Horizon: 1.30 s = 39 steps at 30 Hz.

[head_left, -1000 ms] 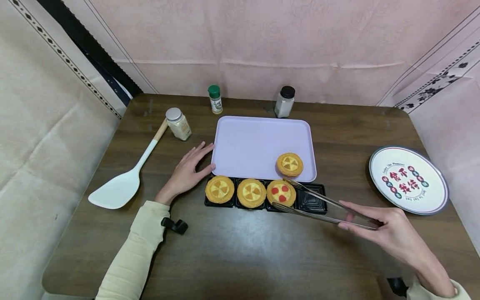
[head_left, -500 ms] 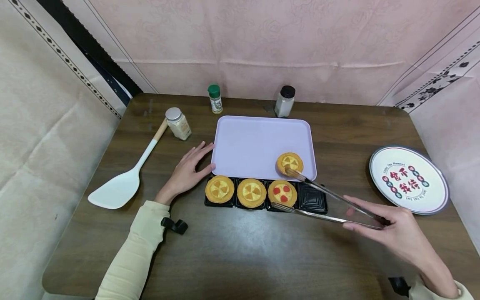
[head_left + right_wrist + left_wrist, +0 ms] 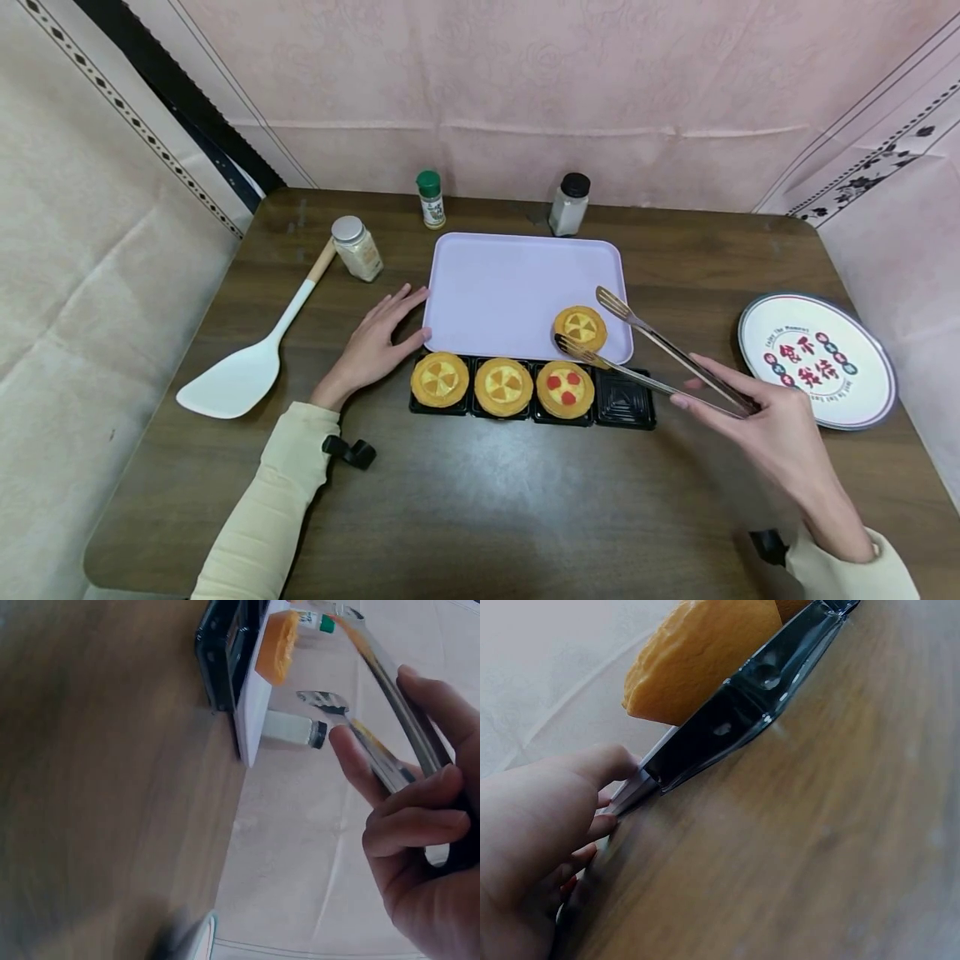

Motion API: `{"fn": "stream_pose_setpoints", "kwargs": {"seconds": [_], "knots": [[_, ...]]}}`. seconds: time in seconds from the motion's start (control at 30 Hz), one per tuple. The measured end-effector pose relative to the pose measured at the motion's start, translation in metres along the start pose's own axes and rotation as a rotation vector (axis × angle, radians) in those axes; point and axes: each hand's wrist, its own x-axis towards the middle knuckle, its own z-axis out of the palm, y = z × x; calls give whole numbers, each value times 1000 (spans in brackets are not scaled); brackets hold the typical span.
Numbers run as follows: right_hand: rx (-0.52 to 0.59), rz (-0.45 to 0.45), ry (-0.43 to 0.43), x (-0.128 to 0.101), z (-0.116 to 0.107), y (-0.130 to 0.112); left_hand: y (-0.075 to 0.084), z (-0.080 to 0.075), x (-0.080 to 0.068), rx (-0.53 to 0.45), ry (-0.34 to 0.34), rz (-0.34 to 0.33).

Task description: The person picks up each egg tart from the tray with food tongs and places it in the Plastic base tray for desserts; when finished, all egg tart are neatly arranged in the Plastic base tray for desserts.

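My right hand (image 3: 780,429) grips metal tongs (image 3: 670,348), their tips spread and nothing pinched between them. The tips hang over the right end of a lilac tray (image 3: 510,287), either side of a yellow tart (image 3: 580,322) lying there; one tip overlaps the tart in the head view. Below the tray, a black compartment box (image 3: 625,402) carries two yellow tarts, one at the far left (image 3: 439,378) and one beside it (image 3: 502,387), then a red-dotted tart (image 3: 565,389). Its rightmost compartment is bare. My left hand (image 3: 371,346) touches the tray's left edge with extended fingers.
A white spatula (image 3: 243,375) with a wooden handle lies at the left, near a silver-lidded jar (image 3: 357,248). Behind the tray stand a green-capped bottle (image 3: 431,200) and a black-capped shaker (image 3: 569,204). An oval white plate (image 3: 817,358) lies at the right.
The tongs have risen from around the red-dotted tart and shifted up and right to the tart on the tray. My left hand has stayed put.
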Motion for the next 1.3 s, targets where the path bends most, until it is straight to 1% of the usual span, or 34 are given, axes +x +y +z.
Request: {"fn": "stream_pose_setpoints", "kwargs": {"seconds": [0.13,0.3,0.53,0.83,1.03,1.2,1.3], "knots": [[-28,7,-17,4,6,3,0,-1,0,-2,-2,-2],[-35,13,-34,6,9,5,1,-1,-1,-4,-4,-6],[-27,-47,-35,7,11,10,1,-1,-1,-5,-5,-8],[-27,-66,-22,6,13,11,3,-2,-1,-10,-5,-10],[-31,-98,13,4,11,10,5,-2,-1,-11,-5,-5],[-12,-71,-16,3,6,5,4,-2,-1,-12,-9,3],[8,-60,-22,1,-1,4,5,-3,-1,-12,-7,8]]}}
